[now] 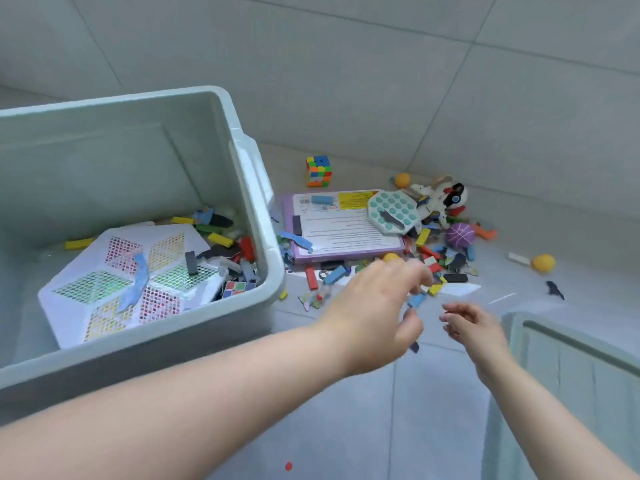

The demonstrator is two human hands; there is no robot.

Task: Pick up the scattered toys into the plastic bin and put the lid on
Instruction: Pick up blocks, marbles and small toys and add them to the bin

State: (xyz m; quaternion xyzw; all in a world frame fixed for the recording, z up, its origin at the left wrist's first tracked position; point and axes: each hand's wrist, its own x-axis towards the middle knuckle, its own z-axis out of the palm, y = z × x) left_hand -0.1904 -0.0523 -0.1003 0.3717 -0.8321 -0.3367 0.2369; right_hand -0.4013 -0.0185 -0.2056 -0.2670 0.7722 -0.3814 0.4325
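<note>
The plastic bin (pixel 104 161) sits on the left with no lid on, and it has some toys in it: a big white board with coloured squares (pixel 128 282), a little cube (pixel 235 287) and some small blocks. Just beside the bin on the grey floor (pixel 381 81) lies a flat purple box (pixel 346 230), and a round bubble toy (pixel 393 211) rests on its corner. A colour cube (pixel 318 171) stands behind the box. A heap of small blocks (pixel 433 258), a white robot toy (pixel 440 199) and a purple ball (pixel 459 235) lie to the right. A yellow ball (pixel 543 263) sits apart. The pale green lid (pixel 571 358) is at the lower right. The left hand (pixel 374 306) reaches over the blocks, too blurry to tell if it holds one. The right hand (pixel 474 327) hangs near it, fingers loosely bent, holding nothing
</note>
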